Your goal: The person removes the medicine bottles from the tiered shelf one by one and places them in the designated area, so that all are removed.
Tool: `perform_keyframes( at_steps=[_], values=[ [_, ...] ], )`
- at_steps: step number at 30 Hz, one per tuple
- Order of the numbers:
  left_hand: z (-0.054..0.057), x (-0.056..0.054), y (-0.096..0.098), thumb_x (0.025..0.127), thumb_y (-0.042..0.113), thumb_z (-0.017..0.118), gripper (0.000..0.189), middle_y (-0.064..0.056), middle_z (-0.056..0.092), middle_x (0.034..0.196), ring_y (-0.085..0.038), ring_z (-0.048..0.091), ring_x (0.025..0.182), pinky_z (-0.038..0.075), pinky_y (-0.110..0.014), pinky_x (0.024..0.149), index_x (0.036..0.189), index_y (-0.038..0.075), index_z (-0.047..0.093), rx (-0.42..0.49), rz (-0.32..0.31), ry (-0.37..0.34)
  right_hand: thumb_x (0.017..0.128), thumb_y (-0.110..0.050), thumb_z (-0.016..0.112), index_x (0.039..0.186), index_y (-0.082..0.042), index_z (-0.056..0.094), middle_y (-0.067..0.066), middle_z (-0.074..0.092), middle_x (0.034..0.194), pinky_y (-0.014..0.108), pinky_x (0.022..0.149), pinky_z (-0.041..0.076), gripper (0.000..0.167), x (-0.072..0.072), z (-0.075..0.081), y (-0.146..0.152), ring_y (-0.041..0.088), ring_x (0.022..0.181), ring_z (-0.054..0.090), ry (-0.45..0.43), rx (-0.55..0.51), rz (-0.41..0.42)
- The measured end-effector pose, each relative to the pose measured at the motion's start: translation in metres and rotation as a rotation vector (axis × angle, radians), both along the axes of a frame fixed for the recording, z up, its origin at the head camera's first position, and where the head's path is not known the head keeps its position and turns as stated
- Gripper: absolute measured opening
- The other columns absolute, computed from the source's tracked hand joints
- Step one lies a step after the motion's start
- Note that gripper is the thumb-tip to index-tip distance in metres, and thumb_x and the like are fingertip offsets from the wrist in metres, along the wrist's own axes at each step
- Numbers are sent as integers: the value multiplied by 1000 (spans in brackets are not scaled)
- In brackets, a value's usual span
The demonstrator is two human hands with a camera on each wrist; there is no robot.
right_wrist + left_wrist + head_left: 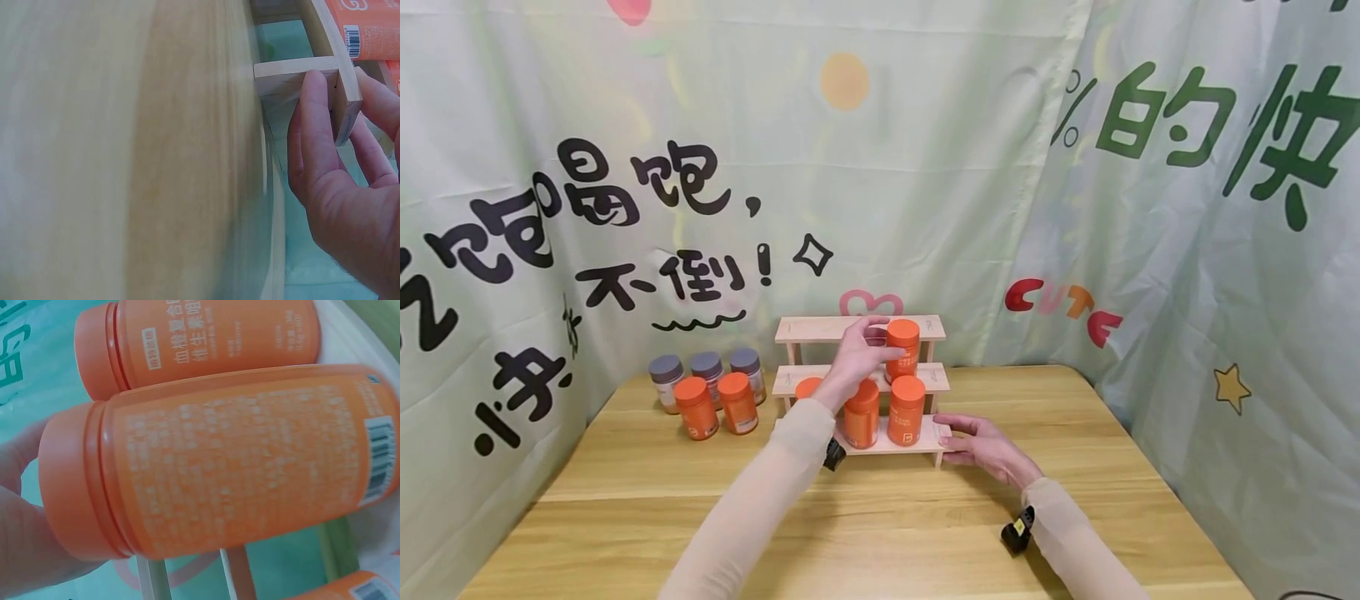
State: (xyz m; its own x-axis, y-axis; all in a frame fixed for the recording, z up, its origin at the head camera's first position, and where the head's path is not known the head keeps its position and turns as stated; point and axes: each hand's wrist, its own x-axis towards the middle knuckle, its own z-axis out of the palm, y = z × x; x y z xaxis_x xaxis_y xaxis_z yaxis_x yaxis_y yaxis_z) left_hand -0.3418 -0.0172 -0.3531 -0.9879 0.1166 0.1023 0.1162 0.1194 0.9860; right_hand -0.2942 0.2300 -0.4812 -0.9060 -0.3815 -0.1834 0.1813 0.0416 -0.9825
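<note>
A three-step wooden display stand (861,327) stands at the back of the table. My left hand (853,362) grips an orange supplement bottle (904,343) upright at the middle step's right end, its thumb across the bottle's side. In the left wrist view, a nearer orange bottle (244,469) with a barcode partly covers that hand (25,544). Two more orange bottles (907,412) stand on the bottom step, beside one mostly hidden by my left arm. My right hand (988,450) pinches the bottom step's right end, fingers against its side and leg (294,67).
On the left of the table (587,517), two orange bottles (697,410) stand in front of several bottles with grey-purple caps (666,371). A printed cloth (925,183) hangs behind the table and along its sides.
</note>
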Motion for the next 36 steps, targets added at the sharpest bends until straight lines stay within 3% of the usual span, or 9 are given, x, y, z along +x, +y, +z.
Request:
perform_keyframes(
  at_steps=[12, 19, 24, 31, 36],
  values=[
    [4, -4, 11, 79, 4, 79, 63, -10, 59, 131, -29, 58, 119, 50, -44, 102, 136, 17, 53, -24, -27, -23, 94, -8, 64, 144, 3, 43, 12, 57, 130, 36, 87, 57, 55, 0, 0, 1, 18, 98, 67, 5, -3, 3],
    [3, -7, 15, 78, 4, 81, 63, -8, 62, 127, -27, 59, 115, 50, -44, 100, 133, 19, 54, -56, -55, -38, 94, -7, 64, 144, 3, 44, 12, 57, 131, 36, 87, 58, 55, 1, 0, 1, 17, 97, 67, 9, 5, -3],
    [4, -5, 14, 75, 3, 83, 64, -7, 64, 123, -26, 61, 112, 51, -44, 99, 130, 20, 56, -45, -37, -28, 94, -7, 63, 144, 3, 44, 14, 56, 134, 38, 89, 57, 54, 1, -1, 0, 17, 97, 68, 10, 13, -4],
    [10, -3, 7, 75, 6, 83, 70, -7, 62, 126, -29, 60, 116, 51, -46, 99, 137, 16, 52, 25, -21, 44, 95, -7, 63, 144, 3, 44, 13, 56, 133, 36, 88, 57, 53, 1, -1, 0, 16, 97, 67, 9, 12, 0],
    [15, -2, 0, 76, 9, 83, 61, -5, 63, 124, -27, 59, 116, 51, -44, 100, 129, 19, 56, 81, 0, 109, 95, -6, 62, 144, 3, 43, 11, 57, 131, 36, 88, 57, 54, 1, -1, 1, 17, 98, 67, 6, -1, 3]
  ],
)
